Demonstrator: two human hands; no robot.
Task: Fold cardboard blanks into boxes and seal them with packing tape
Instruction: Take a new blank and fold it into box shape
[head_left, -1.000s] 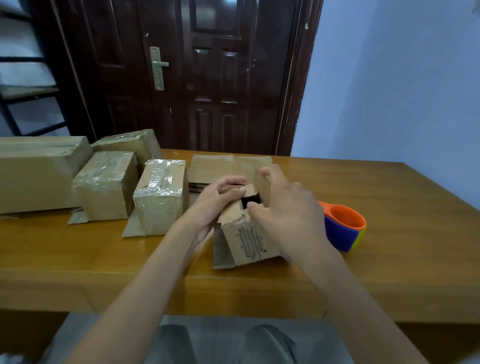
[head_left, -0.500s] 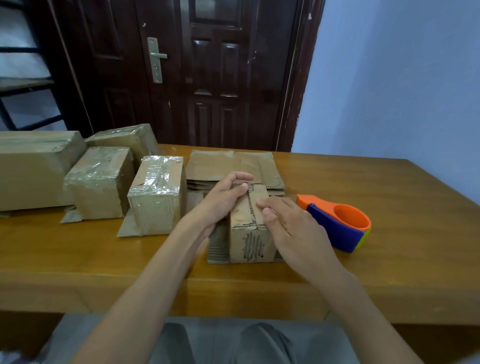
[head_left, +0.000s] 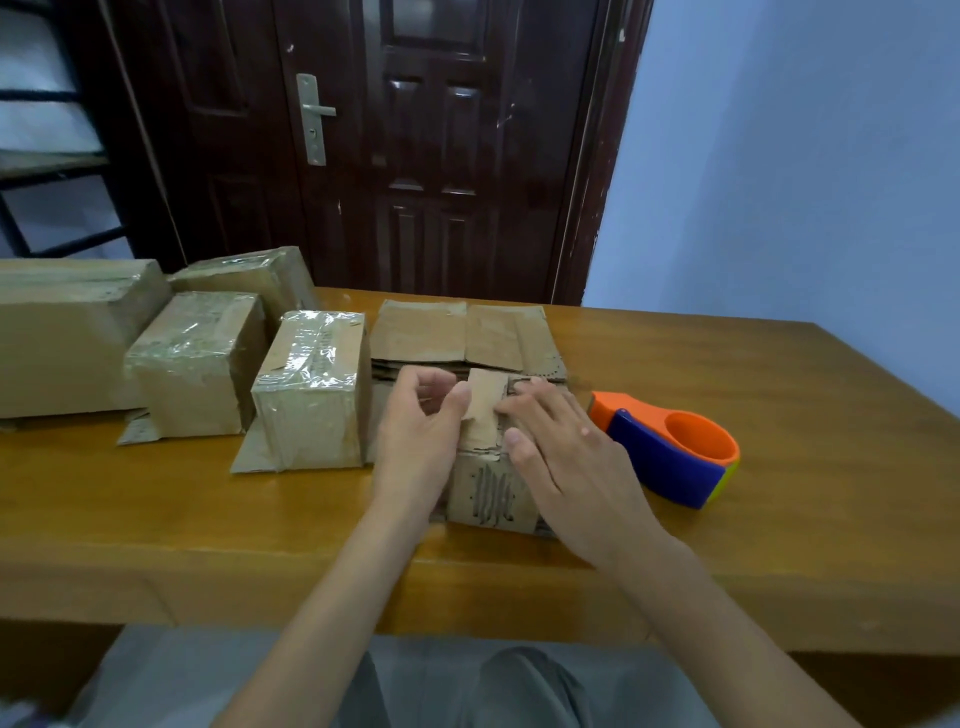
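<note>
Evidently the small box (head_left: 491, 467) under the hands was light and thin-walled; judged from its worn, ragged flap edges and the slotted cut-outs in its near face, the cardboard looked soft from reuse, stiff enough to stand but easy to crease or tear. It stood on the wooden table (head_left: 779, 519) near the front edge, between the person's forearms, with its top flaps folded nearly shut. The left hand (head_left: 421, 441) pinched the upper flap between thumb and curled fingers at the box's left top edge, while the right hand (head_left: 561, 457) lay flat with straight fingers pressing down on the right side of the top, grasping nothing. A sensible hold, I judged, was along the top edges where the flaps meet, pressing them together so that the seam stayed closed for taping; squeezing the walls would probably buckle them. One tape dispenser (head_left: 670, 452), orange and blue, lay just to the right of the box, untouched. Behind the box sat one stack of flat blanks (head_left: 467, 338); how many sheets it held could not be told. To the left I counted three small taped boxes (head_left: 311, 384) wrapped in glossy clear tape, and one larger long carton (head_left: 67, 332) at the far left, so five boxes in all with the one in hand.
</note>
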